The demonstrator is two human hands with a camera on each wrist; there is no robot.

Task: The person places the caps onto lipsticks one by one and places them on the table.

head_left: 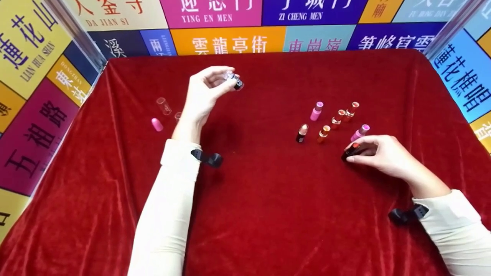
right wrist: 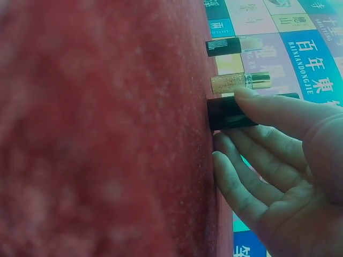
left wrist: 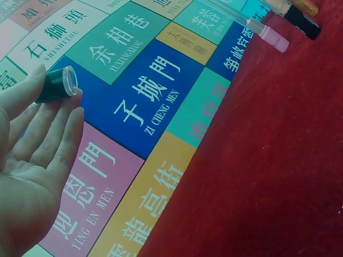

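Observation:
My left hand (head_left: 205, 90) is raised over the far left half of the cloth. Between its thumb and fingers it pinches a small cap (head_left: 238, 84), dark with a clear rim, whose open end shows in the left wrist view. At the right, my right hand (head_left: 387, 157) grips a black lipstick (head_left: 351, 150) with a red tip, its base on the cloth. Just behind that stands a pink lipstick (head_left: 360, 132). Further left are a black-based lipstick (head_left: 302, 134) with a pale tip, a gold one (head_left: 323, 134), another pink one (head_left: 316, 111), and two red-and-gold ones (head_left: 350, 112).
On the left side lie a pink cap (head_left: 157, 124) and a clear cap (head_left: 163, 106); another clear piece (head_left: 178, 115) is partly hidden by the left wrist. Red velvet cloth (head_left: 261, 199) covers the table. Printed panels (head_left: 230, 42) stand along the back and sides.

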